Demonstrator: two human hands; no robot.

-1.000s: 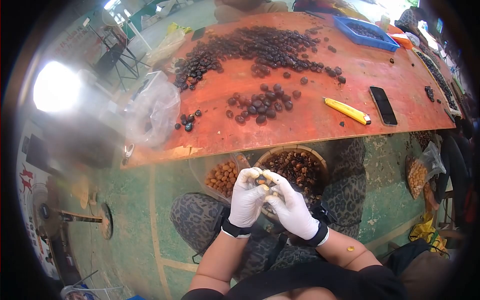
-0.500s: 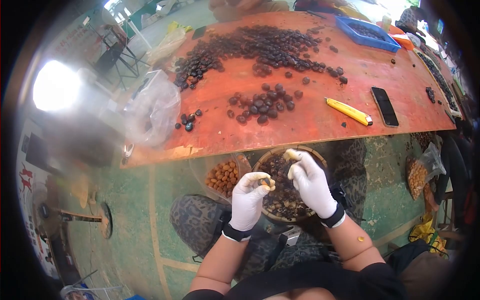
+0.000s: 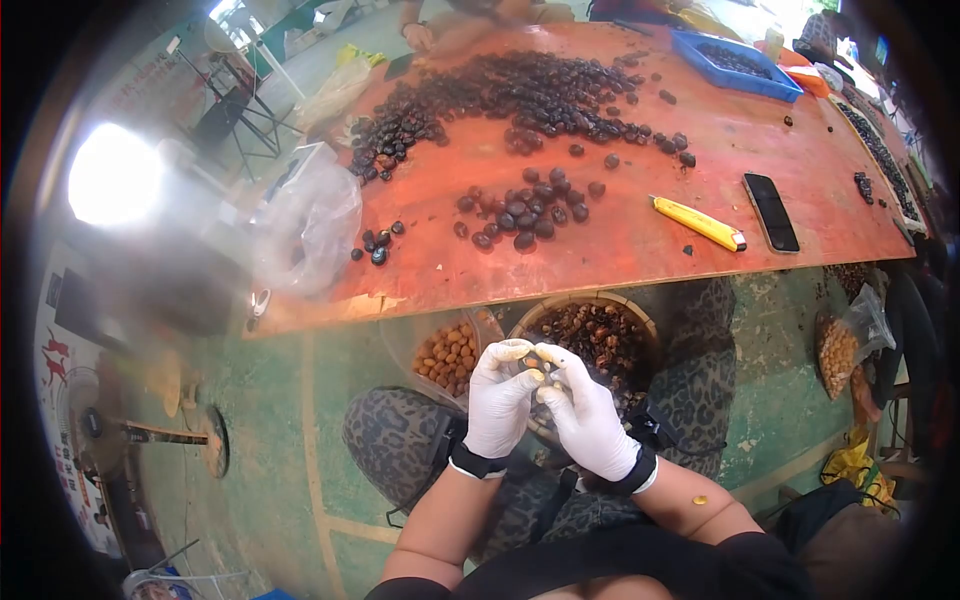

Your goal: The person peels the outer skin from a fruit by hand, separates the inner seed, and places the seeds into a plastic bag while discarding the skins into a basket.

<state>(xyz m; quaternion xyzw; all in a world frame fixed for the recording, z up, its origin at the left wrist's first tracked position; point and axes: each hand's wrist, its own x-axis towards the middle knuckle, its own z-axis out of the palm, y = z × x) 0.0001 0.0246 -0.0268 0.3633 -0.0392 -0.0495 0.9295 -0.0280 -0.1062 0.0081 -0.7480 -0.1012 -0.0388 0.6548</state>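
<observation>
My gloved left hand [image 3: 503,398] is closed on a small dark nut [image 3: 532,362] with an orange patch showing. Against the same nut, the fingers of my gloved right hand [image 3: 588,408] are pinched together; whether they hold anything else is hidden. Both hands are over the near left rim of a round woven basket [image 3: 650,325] with dark shells in it. Left of the basket, a clear bag [image 3: 398,340] contains orange-brown kernels [image 3: 446,358]. On the red table [image 3: 600,240] lie a loose cluster of dark nuts [image 3: 530,212] and a larger heap [image 3: 510,88] behind it.
A yellow cutter [image 3: 697,223] and a phone [image 3: 771,212] lie at the table's right. Farther back is a blue tray [image 3: 738,70]. A plastic bag [image 3: 310,225] rests at the left edge. Another person's hand [image 3: 418,38] shows at the far side.
My right hand has moved down and left, from above the basket to my left hand and the nut. The other person's hand has come into view at the table's far side.
</observation>
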